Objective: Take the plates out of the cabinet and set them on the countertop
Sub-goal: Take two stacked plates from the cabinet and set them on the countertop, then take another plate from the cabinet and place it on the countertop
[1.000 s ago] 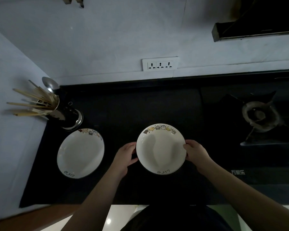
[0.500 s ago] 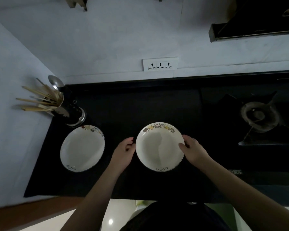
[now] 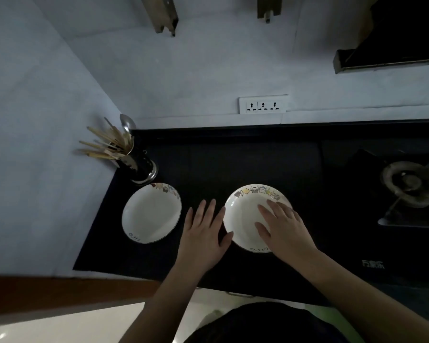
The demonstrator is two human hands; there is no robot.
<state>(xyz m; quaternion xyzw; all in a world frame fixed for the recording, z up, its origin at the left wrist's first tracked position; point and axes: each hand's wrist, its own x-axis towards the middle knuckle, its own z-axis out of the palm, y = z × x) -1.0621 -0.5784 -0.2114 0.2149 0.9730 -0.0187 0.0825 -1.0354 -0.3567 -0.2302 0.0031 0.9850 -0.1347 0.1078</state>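
On the black countertop (image 3: 233,157) we see 2 plates: the left plate (image 3: 151,213) at lower left, the right plate (image 3: 245,214) at centre. Our left hand (image 3: 204,233) lies flat beside it, fingers straight; our right hand (image 3: 282,227) rests flat across it, gripping nothing.

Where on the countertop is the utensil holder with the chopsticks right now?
In the head view, the utensil holder stands at the black countertop's far left corner against the wall, just behind the left plate.
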